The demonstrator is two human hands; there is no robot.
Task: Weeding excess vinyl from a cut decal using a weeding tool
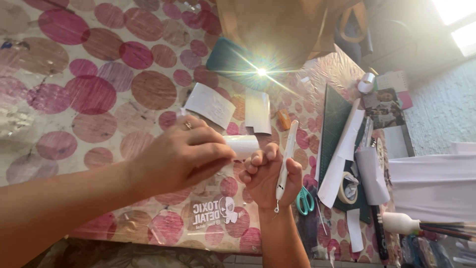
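My left hand [181, 156], with a ring on one finger, reaches in from the left and pinches a small white roll of paper [244, 146]. My right hand [270, 173] comes up from below, fist closed around a slim white pen-like tool [286, 156] that stands upright. Its fingertips touch the roll's lower end. Both hands hover over a table cover printed with pink and brown circles [99, 94].
Two white paper slips [210, 104] [258, 111] lie behind the hands. To the right are teal scissors [305, 201], a tape roll [347, 188], a green cutting mat [334, 121] and paper strips [342, 159]. A bright lamp [261, 72] glares above; brushes in a white holder [402, 223] lie at right.
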